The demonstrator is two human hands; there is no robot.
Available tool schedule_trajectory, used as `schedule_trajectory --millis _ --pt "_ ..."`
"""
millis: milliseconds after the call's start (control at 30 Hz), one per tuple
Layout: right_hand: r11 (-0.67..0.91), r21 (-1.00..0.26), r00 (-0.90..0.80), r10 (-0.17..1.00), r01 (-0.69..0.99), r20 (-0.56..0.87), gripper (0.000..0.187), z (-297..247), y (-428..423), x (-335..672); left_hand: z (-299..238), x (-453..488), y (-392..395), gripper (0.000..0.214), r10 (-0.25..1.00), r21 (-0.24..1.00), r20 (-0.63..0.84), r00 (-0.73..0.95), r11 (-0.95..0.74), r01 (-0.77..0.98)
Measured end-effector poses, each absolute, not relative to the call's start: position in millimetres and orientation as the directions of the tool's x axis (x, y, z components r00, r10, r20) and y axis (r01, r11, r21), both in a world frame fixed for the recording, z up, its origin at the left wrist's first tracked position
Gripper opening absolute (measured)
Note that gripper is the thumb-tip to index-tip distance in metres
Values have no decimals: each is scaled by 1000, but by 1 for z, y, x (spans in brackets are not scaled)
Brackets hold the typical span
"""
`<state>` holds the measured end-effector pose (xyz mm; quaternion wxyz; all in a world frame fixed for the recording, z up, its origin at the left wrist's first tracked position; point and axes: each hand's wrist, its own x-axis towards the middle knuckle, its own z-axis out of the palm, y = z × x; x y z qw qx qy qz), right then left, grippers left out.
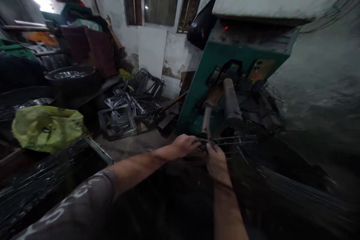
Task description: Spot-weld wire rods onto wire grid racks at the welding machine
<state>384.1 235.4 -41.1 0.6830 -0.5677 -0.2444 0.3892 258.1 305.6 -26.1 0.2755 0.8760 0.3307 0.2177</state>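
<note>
My left hand [184, 146] is closed on the left end of a piece of thin metal wires [247, 139], just in front of a green machine [194, 93] that looks like a spot welder. Beside it, my right hand [218, 161] pinches the same wire piece from below. The wires run out to the right past my right hand, and their full shape is lost in the dark. Right above my fingers is the tip of the machine's lower arm [206, 120]. A thicker upper arm [231, 97] slopes down over the wires.
Bent wire frames [120, 114] lie heaped on the floor ahead. A yellow bag [47, 127] rests at left over dark bundled rods [42, 180]. Further back stands a round dark container [70, 77] with shiny pieces. Long rods [303, 187] lie at right. A black bag [201, 26] hangs beside the machine.
</note>
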Motion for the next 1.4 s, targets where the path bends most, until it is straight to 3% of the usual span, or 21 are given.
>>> schedule_trajectory --millis 267,467,633,900,1100,1233,1400 --pt "34 -953 588 794 -301 -157 44 -43 233 383 -25 260 308 31 668 615 232 707 -664 426" --pt "8 -958 564 810 -287 -162 45 -43 218 381 -20 266 306 34 697 569 186 693 -651 502" --pt "-76 -962 575 788 -264 -220 35 -55 215 387 -18 280 307 35 694 537 165 701 -659 526" --pt "-178 -961 574 773 -213 -270 37 -65 212 394 -25 291 312 36 690 507 180 701 -676 535" --pt "-53 -992 630 769 -112 -112 44 -62 217 394 -25 291 311 37 660 509 201 724 -702 498" --pt "-60 -998 489 869 -37 -70 40 -48 227 387 -17 286 308 35 667 537 163 727 -678 502" --pt "-153 -988 595 796 22 -110 32 -61 192 382 -6 264 310 51 621 736 29 783 -543 403"
